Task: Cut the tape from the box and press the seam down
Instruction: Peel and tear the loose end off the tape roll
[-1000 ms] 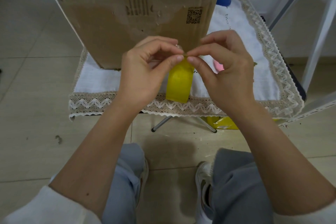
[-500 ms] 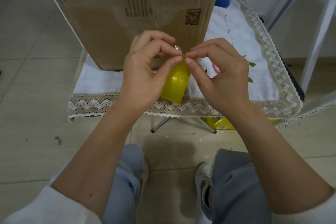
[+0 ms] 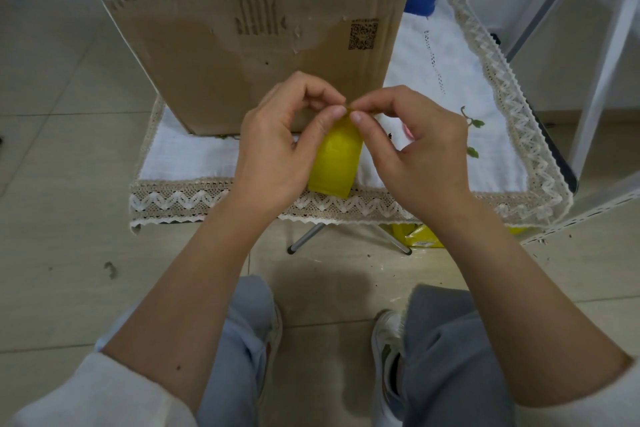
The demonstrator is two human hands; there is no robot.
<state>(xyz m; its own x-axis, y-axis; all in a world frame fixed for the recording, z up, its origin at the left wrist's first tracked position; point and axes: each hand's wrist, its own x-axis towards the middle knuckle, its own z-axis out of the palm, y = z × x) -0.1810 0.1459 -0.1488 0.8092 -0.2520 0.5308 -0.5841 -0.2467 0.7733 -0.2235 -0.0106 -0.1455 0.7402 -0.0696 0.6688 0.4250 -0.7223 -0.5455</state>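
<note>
- The box [image 3: 256, 45] stands on the worktop [image 3: 450, 80] just beyond both hands, its taped seam on top running away from the person.
- The left hand [image 3: 277, 152] and right hand [image 3: 419, 152] are each pinched closed, thumb against forefinger, on the top end of the yellow tape [image 3: 337, 163].
- The tape hangs between the hands, long axis vertical, free end pointing down.
- Risk: the strip may fold and stick to itself or the fingers, as nothing steadies its free end.

I see soft, even daylight, no hard glare, a faint shadow on the floor tiles [image 3: 332, 291] below the table, wide-angle bowing at my frame edges, sleeves in the bottom corners slightly blurred.
</note>
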